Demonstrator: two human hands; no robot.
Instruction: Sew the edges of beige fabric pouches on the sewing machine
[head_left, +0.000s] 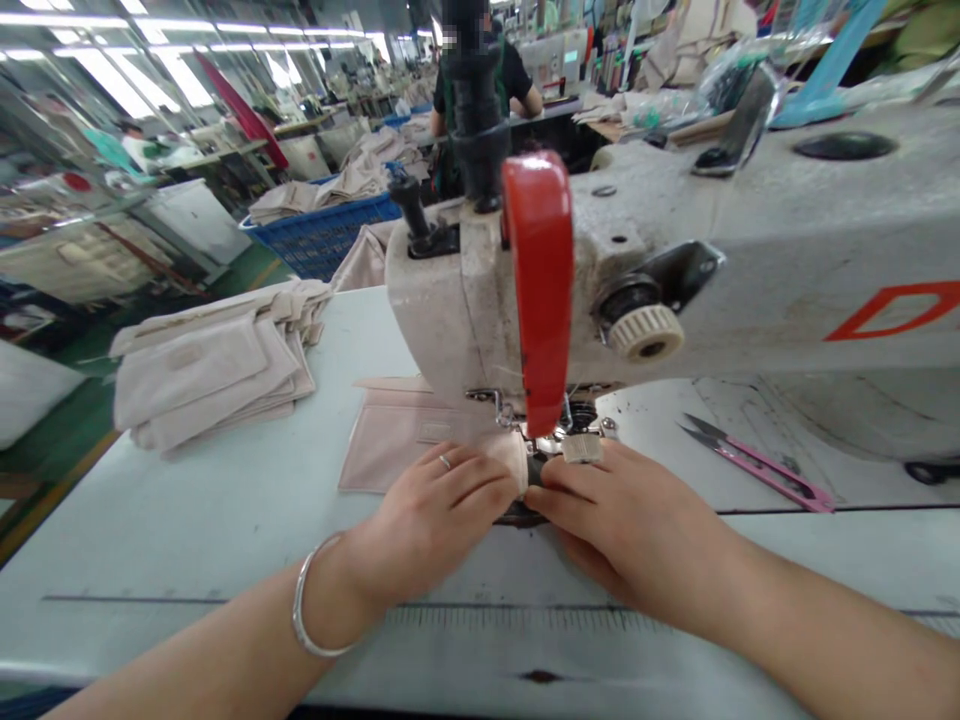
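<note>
A pale pink fabric piece [386, 440] with a small stitched label lies on the sewing machine table, its right edge by the presser foot. My left hand [442, 510], with a ring and a bangle, is closed on this piece, fingers together and pressing it down. Close to the needle area, my right hand [622, 510] has its fingers curled together, fingertips at the fabric's right edge. What they pinch, if anything, is hidden. Above both hands is the sewing machine head [465, 310] with a red guard [537, 290] in front of the needle, which I cannot see clearly.
A stack of pink fabric pieces [202, 375] lies at the table's left. Pink-handled thread snips [757, 465] rest right of my right hand. Behind stands a blue basket [322, 235] full of fabric. A person in dark clothing [517, 85] sits beyond the machine.
</note>
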